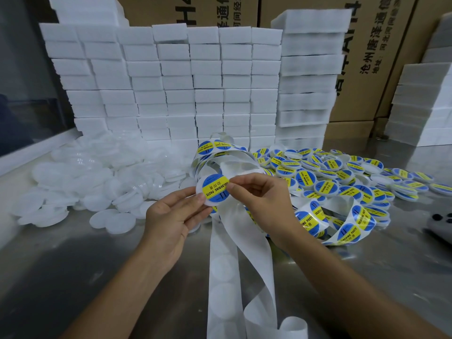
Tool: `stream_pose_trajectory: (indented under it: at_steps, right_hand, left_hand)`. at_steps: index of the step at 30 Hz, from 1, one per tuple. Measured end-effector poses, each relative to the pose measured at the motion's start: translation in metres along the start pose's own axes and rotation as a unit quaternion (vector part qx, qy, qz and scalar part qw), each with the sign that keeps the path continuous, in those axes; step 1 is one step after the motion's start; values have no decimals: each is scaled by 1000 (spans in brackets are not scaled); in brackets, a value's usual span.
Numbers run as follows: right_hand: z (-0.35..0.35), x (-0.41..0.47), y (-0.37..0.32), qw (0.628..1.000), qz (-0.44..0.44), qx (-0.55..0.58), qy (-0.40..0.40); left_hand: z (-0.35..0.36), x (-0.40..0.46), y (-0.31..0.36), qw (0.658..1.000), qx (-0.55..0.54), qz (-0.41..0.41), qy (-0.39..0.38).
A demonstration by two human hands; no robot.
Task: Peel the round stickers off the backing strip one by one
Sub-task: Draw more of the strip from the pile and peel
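While both hands' fingers (233, 189) pinch it, sticker (216, 187) covers lid (201, 189).

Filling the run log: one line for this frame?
left hand: holds white round lid | right hand: pinches blue-yellow round sticker on lid | empty white backing strip: trailing on steel table

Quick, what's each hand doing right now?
Left hand: holds the white round lid by its edge.
Right hand: pinches the blue and yellow sticker on that lid.

blue-yellow round sticker (215, 186), white backing strip (234, 243) trailing
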State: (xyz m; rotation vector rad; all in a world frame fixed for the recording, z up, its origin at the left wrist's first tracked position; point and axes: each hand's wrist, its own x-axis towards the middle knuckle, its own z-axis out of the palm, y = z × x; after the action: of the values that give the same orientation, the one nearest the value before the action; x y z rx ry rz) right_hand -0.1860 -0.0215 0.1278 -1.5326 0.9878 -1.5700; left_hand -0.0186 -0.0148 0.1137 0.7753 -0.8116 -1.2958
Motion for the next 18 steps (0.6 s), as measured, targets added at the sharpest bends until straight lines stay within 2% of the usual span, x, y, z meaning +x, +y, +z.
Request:
stream_pose_trajectory:
  at_steps: [18]
  right_hand:
    - [-1,0,2,1000,-11,-26,-11]
  left_hand:
    - [-1,0,-1,1000,16,9,-10]
